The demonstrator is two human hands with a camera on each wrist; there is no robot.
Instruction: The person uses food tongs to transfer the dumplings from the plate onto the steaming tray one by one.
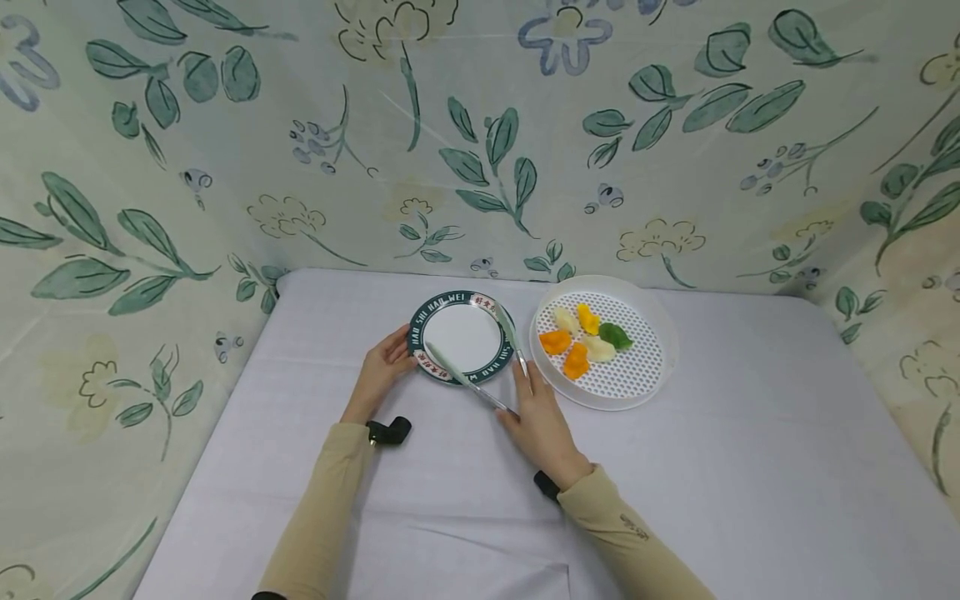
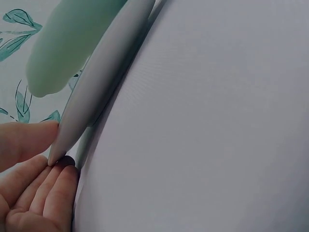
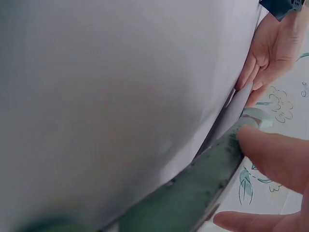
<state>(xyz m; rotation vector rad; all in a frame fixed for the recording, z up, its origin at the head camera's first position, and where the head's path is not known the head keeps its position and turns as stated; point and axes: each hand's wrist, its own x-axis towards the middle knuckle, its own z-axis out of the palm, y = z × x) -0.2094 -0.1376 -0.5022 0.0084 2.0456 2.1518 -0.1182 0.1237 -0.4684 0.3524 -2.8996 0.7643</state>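
Note:
A white plate (image 1: 461, 333) with a dark green, lettered rim lies on the table. My left hand (image 1: 381, 371) holds its left edge; in the left wrist view the thumb (image 2: 29, 142) is on top of the rim and the fingers are curled below. My right hand (image 1: 542, 425) grips a pair of tongs (image 1: 459, 374) with pale green ends and silvery arms. Their arms are spread apart, and both ends hang over the plate. One pale green tip (image 2: 63, 53) appears above the rim in the left wrist view. My right thumb (image 3: 270, 152) presses one tong arm (image 3: 188, 188).
Right of the plate stands a round white tray (image 1: 652, 379) with a perforated base. Several pieces lie in it: orange (image 1: 576, 362), yellow (image 1: 588, 318), pale cream (image 1: 599, 348) and one green leaf-like piece (image 1: 616, 336). A white cloth (image 1: 750, 467) covers the table; a floral curtain (image 1: 420, 183) hangs behind.

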